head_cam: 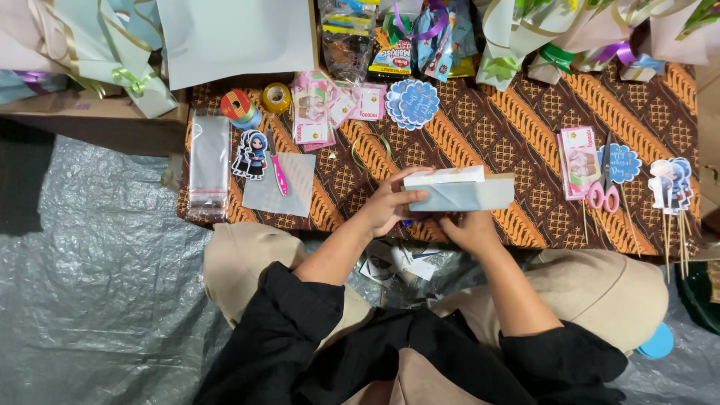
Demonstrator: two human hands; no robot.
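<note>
Both hands hold a folded sheet of pale paper [459, 191] over the tabletop [517, 127], left of the pink scissors [604, 195]: left hand [390, 204] gripping its end, right hand [471, 229] beneath. Folding seems underway; creasing squarely probably needs firm, even pressure.

There is just one camera. It sits on the person's head and looks straight down, from close above, at the low counter [525, 127] with the brown patterned cloth, the person's knees and the grey plastic sheet [105, 285] on the floor.
</note>
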